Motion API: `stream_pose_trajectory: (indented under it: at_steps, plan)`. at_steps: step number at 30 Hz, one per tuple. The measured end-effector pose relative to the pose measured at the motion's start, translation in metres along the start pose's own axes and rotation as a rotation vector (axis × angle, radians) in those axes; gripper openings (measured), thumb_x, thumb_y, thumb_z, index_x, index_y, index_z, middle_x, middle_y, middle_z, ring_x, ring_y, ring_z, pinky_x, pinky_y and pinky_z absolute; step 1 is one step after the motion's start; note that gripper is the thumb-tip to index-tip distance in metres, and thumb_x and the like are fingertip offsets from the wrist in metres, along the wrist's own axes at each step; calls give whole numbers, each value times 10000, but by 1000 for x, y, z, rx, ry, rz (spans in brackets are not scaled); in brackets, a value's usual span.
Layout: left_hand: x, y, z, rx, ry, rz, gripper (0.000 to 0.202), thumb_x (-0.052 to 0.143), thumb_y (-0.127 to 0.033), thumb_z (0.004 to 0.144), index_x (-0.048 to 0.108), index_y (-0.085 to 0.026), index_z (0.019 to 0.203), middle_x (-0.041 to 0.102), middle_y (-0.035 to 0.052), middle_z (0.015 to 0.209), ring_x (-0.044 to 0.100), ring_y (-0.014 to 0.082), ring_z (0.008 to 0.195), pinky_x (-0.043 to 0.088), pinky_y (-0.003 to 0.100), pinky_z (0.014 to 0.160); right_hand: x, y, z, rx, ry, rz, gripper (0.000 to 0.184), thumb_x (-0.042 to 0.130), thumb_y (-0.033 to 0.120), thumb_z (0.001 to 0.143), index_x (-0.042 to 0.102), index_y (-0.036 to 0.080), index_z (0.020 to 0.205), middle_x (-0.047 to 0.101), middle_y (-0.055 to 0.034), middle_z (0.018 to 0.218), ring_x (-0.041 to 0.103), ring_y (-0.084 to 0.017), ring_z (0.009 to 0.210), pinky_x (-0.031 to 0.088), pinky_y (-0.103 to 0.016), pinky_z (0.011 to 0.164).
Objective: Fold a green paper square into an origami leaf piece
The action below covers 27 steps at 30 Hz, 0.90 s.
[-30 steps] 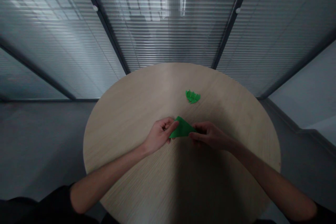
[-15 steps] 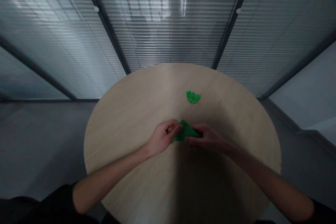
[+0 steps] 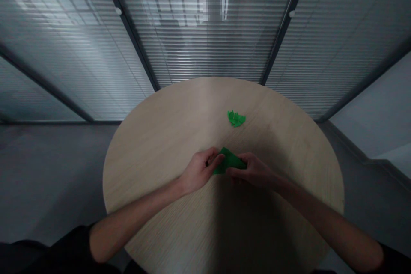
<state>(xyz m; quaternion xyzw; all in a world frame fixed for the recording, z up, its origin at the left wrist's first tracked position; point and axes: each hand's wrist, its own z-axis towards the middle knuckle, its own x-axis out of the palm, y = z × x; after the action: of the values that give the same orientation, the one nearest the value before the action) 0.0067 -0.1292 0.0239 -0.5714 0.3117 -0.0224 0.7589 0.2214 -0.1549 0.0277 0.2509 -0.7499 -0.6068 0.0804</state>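
Observation:
Between my two hands is a folded piece of green paper (image 3: 228, 161), held just above the round wooden table (image 3: 154, 137). My left hand (image 3: 201, 169) pinches its left side, with the thumb on top. The right side is gripped by my right hand (image 3: 245, 168), thumb towards me and fingers along the far edge. Both hands hide parts of the paper's edges. Beyond them, a small jagged green paper piece (image 3: 236, 119) lies on the table, its points facing away from me.
Glass panels with horizontal blinds (image 3: 208, 51) stand behind the table's far edge, split by dark frames (image 3: 128, 25). Grey floor (image 3: 58, 171) shows on both sides. A dark shadow (image 3: 253, 222) falls across the tabletop near me.
My left hand has shifted slightly to the right, and the green paper now looks a little bent along its upper edge. The jagged piece has stayed in place.

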Motion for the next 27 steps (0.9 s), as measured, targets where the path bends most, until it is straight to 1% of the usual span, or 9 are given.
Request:
stream_pose_trajectory:
  at_steps: [2, 4, 7, 9, 12, 16, 21, 27]
  plan:
    - [0, 1, 0, -32, 27, -33, 407, 496, -480, 1013, 475, -196, 723, 390, -57, 611, 374, 109, 560, 269, 231, 512, 0, 0, 0, -1, -5, 14, 334, 758, 480, 809, 695, 154, 847, 677, -24, 673, 573, -114, 544, 420, -213, 500]
    - [0, 1, 1, -91, 97, -95, 397, 547, -507, 989, 529, -186, 756, 446, -49, 616, 418, 107, 552, 286, 220, 497, 1, 0, 1, -7, -10, 24, 321, 760, 465, 801, 699, 156, 864, 670, -15, 671, 562, -108, 539, 414, -210, 499]
    - [-2, 1, 1, -182, 201, -177, 357, 653, -515, 935, 620, -168, 858, 539, -37, 634, 479, 102, 533, 328, 203, 477, 0, 0, 1, -11, -21, 16, 305, 760, 456, 800, 701, 160, 841, 658, -9, 665, 551, -104, 534, 400, -205, 490]
    - [-4, 2, 1, -213, 246, -201, 364, 691, -522, 913, 651, -161, 899, 564, -34, 625, 491, 96, 513, 340, 193, 459, 0, -1, 2, -13, -24, 9, 315, 754, 468, 800, 694, 159, 803, 651, -11, 655, 547, -104, 530, 390, -204, 481]
    - [-7, 3, 2, -226, 301, -223, 388, 709, -537, 895, 676, -151, 911, 592, -25, 618, 511, 94, 492, 370, 183, 434, -1, -2, 2, -27, -16, 15, 347, 743, 498, 795, 693, 155, 790, 644, -13, 647, 544, -104, 524, 393, -205, 479]
    - [-10, 1, 3, -242, 323, -241, 359, 719, -505, 883, 693, -147, 897, 609, -17, 615, 531, 96, 481, 412, 176, 415, -2, -1, 2, -26, -14, 6, 369, 732, 522, 803, 691, 156, 788, 630, -8, 642, 520, -96, 508, 382, -204, 467]
    - [-11, 0, 3, -250, 352, -224, 314, 673, -459, 920, 680, -149, 868, 599, -23, 590, 517, 88, 467, 406, 160, 402, -1, -3, 2, -27, -19, 0, 327, 723, 479, 820, 709, 152, 834, 641, -14, 661, 539, -103, 532, 397, -203, 482]
    - [-10, 4, 2, -239, 381, -221, 292, 628, -432, 950, 671, -145, 925, 603, -23, 616, 524, 86, 481, 421, 157, 406, -3, -6, 2, -38, 4, -15, 336, 708, 484, 847, 713, 148, 854, 658, -17, 664, 545, -101, 518, 395, -201, 467]
